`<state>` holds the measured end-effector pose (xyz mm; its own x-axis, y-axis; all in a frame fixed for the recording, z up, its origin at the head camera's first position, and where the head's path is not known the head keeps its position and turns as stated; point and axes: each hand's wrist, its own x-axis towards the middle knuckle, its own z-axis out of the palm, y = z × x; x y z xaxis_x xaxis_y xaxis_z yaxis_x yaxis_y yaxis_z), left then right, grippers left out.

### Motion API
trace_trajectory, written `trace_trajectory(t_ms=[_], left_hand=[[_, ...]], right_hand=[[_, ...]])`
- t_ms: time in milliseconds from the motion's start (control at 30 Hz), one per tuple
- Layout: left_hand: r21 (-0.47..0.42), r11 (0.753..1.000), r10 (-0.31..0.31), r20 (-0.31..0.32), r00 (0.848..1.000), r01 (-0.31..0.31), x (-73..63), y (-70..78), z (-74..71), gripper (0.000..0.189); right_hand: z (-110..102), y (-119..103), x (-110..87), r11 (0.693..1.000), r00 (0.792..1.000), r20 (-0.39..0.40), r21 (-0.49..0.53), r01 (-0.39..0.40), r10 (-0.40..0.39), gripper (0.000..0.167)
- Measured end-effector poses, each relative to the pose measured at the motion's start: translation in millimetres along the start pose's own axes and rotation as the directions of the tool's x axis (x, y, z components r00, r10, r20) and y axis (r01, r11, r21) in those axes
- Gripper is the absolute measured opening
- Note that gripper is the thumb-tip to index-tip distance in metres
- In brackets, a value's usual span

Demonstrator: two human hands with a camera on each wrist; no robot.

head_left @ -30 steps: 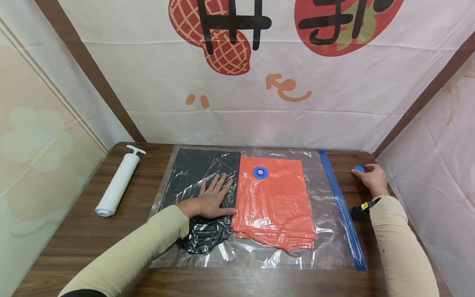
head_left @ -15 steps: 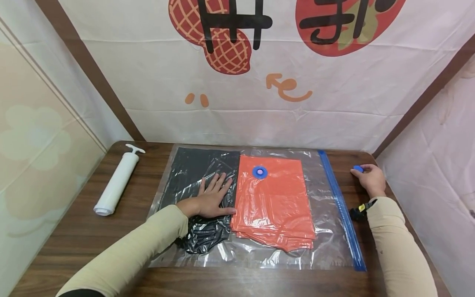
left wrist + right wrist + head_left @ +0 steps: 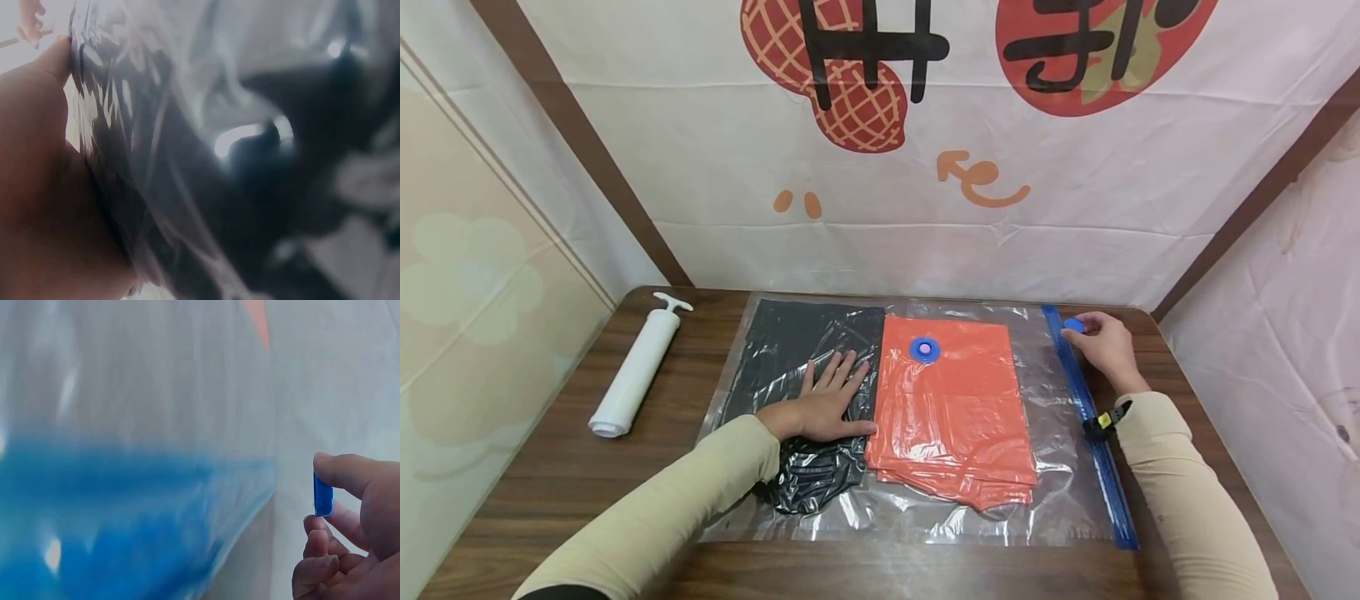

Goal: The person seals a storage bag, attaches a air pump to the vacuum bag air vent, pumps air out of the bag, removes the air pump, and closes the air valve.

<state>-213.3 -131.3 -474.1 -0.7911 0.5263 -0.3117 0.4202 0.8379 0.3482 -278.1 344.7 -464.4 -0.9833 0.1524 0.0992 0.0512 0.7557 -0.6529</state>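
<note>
A clear vacuum storage bag [image 3: 1045, 508] lies flat on the table, with a folded black piece [image 3: 805, 321] and a folded orange-red piece [image 3: 955, 408] side by side inside. My left hand [image 3: 827, 408] rests on the bag over the black piece, fingers spread. Its thumb points toward the orange-red piece. Over the orange-red piece sits the bag's round blue valve [image 3: 924, 350] with a pink centre. My right hand [image 3: 1108, 342] pinches a small round blue valve cap [image 3: 323, 495] between thumb and fingers, above the far end of the blue zip strip [image 3: 1097, 450].
A white hand pump [image 3: 636, 371] with a T-shaped handle lies at the table's left side. The wooden table [image 3: 925, 575] ends at a printed cloth backdrop [image 3: 850, 258], and more cloth hangs at both sides.
My right hand has moved left with the valve cap, from the table beside the bag to over the zip strip. The left hand stays on the bag.
</note>
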Motion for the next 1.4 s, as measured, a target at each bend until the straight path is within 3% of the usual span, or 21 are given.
trace_trajectory(t_ms=[333,800,1133,1400], left_hand=[[0.005,1.000,0.004,-0.006,1.000,-0.004,-1.0,0.9,-0.3,0.104],[-0.010,1.000,0.014,-0.010,1.000,-0.014,2.1,-4.2,3.9,0.106],[-0.040,0.999,0.019,-0.032,0.999,-0.020,7.3,-13.3,14.3,0.108],[-0.005,1.000,0.003,-0.005,1.000,-0.003,3.8,-7.0,7.7,0.106]], right_hand=[[23,-51,-2.9,0.986,0.982,0.095,0.044,0.161,-0.165,0.042],[74,-113,-13.6,0.965,0.949,0.191,0.122,0.231,-0.251,0.036],[113,-137,-18.5,0.944,0.907,0.268,0.149,0.295,-0.326,0.036],[137,-136,-19.7,0.936,0.886,0.307,0.177,0.304,-0.346,0.034]])
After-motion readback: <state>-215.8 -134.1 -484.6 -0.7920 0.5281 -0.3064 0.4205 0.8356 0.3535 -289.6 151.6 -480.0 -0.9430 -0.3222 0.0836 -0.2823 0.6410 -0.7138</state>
